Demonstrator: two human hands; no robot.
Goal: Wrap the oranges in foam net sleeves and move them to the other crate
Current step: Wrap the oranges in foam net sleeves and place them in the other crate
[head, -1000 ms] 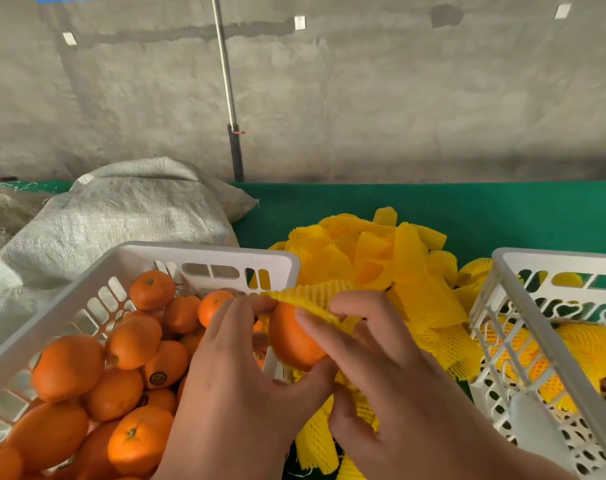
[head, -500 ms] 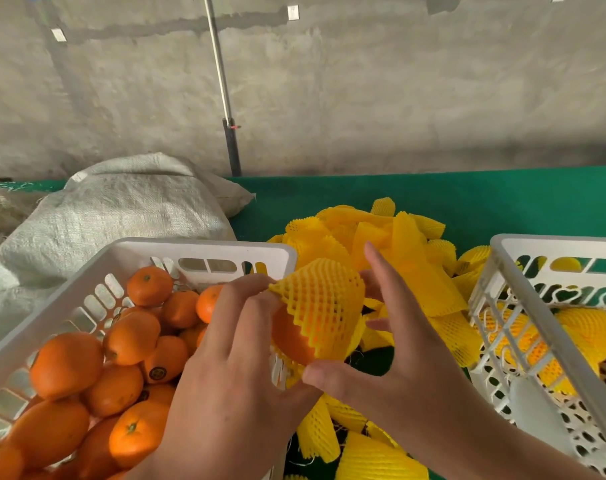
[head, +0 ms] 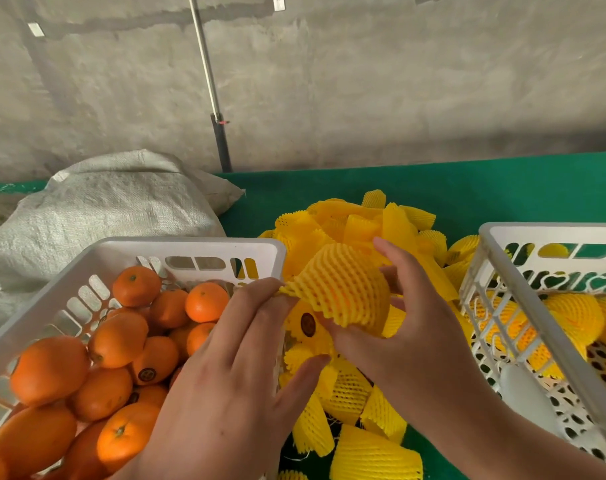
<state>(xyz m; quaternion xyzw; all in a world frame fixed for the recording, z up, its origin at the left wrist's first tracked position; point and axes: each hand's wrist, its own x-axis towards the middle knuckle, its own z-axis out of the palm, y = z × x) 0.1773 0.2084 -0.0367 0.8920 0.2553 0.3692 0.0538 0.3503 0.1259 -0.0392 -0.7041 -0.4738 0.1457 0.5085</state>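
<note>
I have one orange (head: 341, 292) almost fully sleeved, held between the two crates above the pile of spare foam net sleeves (head: 363, 410). My right hand (head: 415, 327) cups it from below, fingers curled round it; my left hand (head: 239, 368) pinches the net's tip. Several wrapped oranges (head: 568, 317) already lie in the right crate (head: 537, 306). The left crate (head: 190, 245) holds many bare oranges (head: 117, 341), so I judge most work remains.

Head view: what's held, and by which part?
A sleeved orange: right hand cups its underside and far side; left hand fingers pinch the sleeve's left end.
</note>
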